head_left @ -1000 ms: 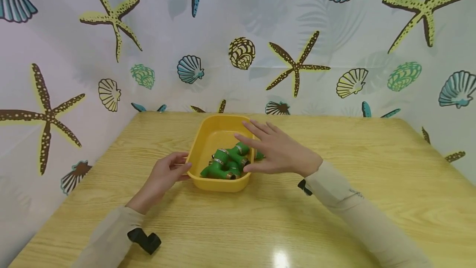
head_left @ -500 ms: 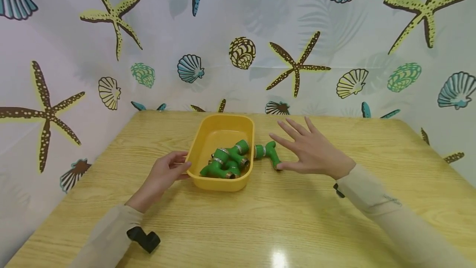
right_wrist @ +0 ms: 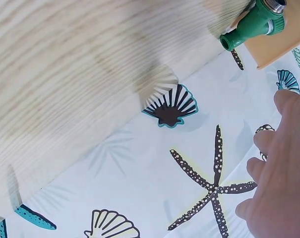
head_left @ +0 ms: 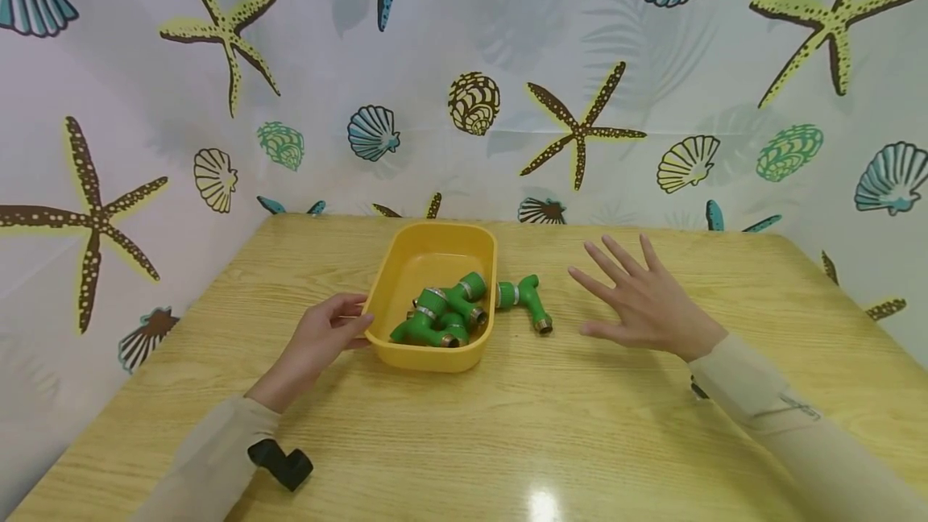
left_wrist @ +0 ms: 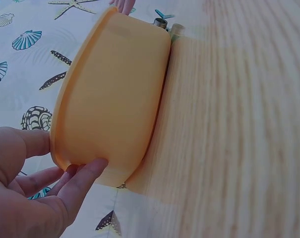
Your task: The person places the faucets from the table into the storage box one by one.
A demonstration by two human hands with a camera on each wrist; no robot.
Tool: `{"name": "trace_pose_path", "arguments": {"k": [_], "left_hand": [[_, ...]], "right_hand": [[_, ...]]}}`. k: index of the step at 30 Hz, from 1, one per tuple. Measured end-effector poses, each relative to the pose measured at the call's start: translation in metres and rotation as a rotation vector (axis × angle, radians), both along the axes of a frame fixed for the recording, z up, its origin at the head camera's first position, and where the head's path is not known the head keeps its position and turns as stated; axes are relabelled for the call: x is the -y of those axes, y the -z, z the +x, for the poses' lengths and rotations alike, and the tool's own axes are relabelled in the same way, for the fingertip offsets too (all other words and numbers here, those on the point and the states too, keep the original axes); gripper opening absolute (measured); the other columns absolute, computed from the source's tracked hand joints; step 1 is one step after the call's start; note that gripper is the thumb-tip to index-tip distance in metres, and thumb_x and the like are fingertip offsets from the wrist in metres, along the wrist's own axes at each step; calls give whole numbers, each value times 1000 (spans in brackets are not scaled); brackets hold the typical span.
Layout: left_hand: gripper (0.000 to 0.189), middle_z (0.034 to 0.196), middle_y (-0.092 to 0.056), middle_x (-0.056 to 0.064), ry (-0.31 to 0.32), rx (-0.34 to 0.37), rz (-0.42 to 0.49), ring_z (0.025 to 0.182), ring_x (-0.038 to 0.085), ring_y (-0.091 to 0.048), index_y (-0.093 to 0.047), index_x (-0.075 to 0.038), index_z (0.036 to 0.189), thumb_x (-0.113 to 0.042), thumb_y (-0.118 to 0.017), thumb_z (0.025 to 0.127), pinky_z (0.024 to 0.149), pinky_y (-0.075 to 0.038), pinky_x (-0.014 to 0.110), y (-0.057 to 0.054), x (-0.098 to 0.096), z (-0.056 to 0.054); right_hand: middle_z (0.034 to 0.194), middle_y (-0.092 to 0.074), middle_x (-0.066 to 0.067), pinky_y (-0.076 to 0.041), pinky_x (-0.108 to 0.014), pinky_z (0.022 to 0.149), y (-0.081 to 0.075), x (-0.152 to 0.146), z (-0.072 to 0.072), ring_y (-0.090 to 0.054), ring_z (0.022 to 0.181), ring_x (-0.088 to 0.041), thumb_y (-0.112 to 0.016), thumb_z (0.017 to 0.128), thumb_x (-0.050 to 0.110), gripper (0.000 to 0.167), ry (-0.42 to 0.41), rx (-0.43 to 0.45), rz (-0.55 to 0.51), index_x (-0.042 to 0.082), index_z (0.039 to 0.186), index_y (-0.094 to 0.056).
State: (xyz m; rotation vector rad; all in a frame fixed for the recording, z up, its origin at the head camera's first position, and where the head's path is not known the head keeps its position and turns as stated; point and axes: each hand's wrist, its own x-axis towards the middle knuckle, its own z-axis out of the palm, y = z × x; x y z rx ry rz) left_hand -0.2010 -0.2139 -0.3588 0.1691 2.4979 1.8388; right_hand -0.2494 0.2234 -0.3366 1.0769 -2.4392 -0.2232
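Observation:
My left hand (head_left: 319,341) grips the near left side of a yellow plastic bin (head_left: 428,358), thumb at the rim and fingertips on the outer wall, as the left wrist view shows on the bin's side (left_wrist: 115,89). Inside, several green Y-shaped pipe fittings (head_left: 428,314) with brass threaded ends lie heaped toward the near end. One more green pipe fitting (head_left: 532,300) lies on the table against the bin's right side; it also shows in the right wrist view (right_wrist: 251,25). My right hand (head_left: 648,296) hovers to its right, fingers spread, holding nothing.
The wooden table (head_left: 464,441) runs up to a white cloth (head_left: 428,22) printed with shells and starfish at the back and sides. A black wrist mount (head_left: 281,466) sits on the left sleeve.
My right hand has moved rightward, away from the bin, with its fingers spreading, which uncovers the green pipe fitting on the table. The left hand and bin have stayed put.

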Motion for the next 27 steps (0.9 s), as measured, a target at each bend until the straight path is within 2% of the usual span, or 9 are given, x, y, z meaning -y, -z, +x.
{"name": "trace_pose_path", "arguments": {"k": [9,14,21,27], "left_hand": [[44,121,-52,23,-1,11,0,107,35,-58,-45,8,136,-11,-57,99,83,-57,36,1,0,1],[43,121,-52,23,0,8,-1,108,36,-57,-45,8,136,-10,-57,99,84,-57,36,0,0,0],[43,122,-51,24,-5,16,-2,109,36,-57,-45,8,136,-9,-57,99,85,-57,37,-1,1,0],[42,122,-51,24,-4,18,-1,109,36,-57,-45,8,136,-8,-56,99,85,-57,36,1,1,-1]], "right_hand": [[147,-37,-24,-12,-72,107,6,-1,-2,-29,137,-42,-31,91,74,84,-31,-5,-34,11,141,-51],[148,-35,-25,-10,-73,107,11,0,-8,-29,136,-43,-33,92,72,83,-25,26,-51,9,143,-48],[152,-29,-24,-8,-72,108,14,9,-24,-22,140,-41,-48,93,62,76,80,150,-39,11,147,-42],[157,-16,-22,-3,-66,112,12,36,-38,-7,144,-39,-53,94,56,76,68,352,-76,12,152,-32]]}}
